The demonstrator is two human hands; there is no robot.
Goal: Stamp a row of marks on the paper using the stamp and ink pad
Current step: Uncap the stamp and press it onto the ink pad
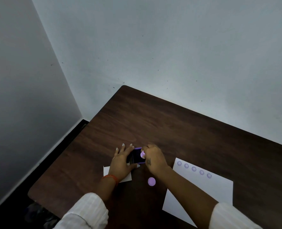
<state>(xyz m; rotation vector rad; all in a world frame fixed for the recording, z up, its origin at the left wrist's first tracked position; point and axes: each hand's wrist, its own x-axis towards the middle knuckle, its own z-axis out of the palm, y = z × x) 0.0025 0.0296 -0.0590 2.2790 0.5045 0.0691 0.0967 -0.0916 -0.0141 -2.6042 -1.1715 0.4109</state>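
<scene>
Five round purple marks (193, 169) done; right hand (153, 158) grips lilac plastic stamp (142, 154) on purple ink pad (137, 155), left hand (123, 160) steadying; uneven inking risks faint prints.

A dark wood-grain table (170, 129) is showing a matt finish, bearing smooth white paper (208, 189) and a glossy purple plastic ink pad (137, 157).
</scene>
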